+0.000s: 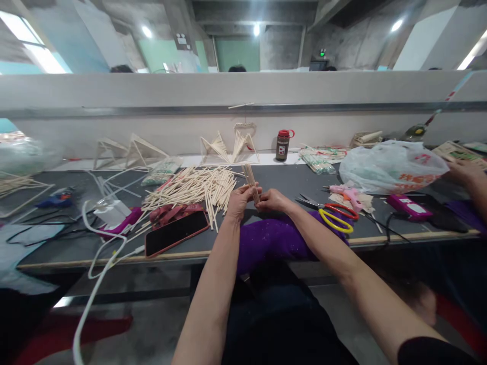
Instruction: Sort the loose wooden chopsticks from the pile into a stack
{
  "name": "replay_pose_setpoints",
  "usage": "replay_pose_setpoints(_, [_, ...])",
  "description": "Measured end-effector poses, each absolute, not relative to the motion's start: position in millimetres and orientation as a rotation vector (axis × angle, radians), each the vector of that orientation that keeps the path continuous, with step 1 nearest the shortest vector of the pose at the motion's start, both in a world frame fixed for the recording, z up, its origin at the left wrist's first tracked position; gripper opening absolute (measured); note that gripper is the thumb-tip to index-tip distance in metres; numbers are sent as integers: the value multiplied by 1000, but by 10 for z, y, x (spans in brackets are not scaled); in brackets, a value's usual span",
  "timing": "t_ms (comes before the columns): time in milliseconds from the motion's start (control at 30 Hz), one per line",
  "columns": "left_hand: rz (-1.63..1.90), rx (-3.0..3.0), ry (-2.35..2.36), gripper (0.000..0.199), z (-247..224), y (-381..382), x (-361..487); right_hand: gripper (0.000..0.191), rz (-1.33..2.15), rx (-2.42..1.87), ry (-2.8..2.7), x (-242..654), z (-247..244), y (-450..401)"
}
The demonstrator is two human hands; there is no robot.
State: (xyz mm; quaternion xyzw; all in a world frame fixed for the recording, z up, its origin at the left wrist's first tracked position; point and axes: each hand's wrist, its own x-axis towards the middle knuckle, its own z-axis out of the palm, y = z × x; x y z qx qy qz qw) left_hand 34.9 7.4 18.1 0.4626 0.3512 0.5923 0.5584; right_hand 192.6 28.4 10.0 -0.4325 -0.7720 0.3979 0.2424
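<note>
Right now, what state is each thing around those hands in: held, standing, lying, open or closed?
Left hand: closed around sticks
Stick bundle: held, tilted
Right hand: at the bundle's lower end
Loose sticks: heaped
Phone: lying flat, screen dark
Scissors: lying, slightly open
Bottle: upright, lid on

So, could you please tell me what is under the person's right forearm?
Below the right forearm is a purple cloth, showing on both sides of it. The strip the forearm covers, and anything beneath the cloth, cannot be seen.
</note>
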Motion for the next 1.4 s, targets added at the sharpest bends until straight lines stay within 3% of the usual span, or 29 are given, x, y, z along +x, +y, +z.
replay_pose_setpoints(367, [1358,1222,916,43,133,98,395,20,1243,-1059,-2027,1940,20,303])
replay_pose_setpoints(800, [1202,1603,1153,25,46,93,357,10,1351,-1080,-1898,1936,35,315])
replay_pose_setpoints(1100, [975,1233,662,61,178,-40,378,26,1953,-653,-1678,1926,185,181])
replay_pose_setpoints(1267, [1025,1323,902,48,119,18,437,9,1655,-852,-1815,1806,148,180])
replay_pose_setpoints(1400, [1256,1544,1484,34,73,95,458,12,1213,-1148,-1775,1799,198,183])
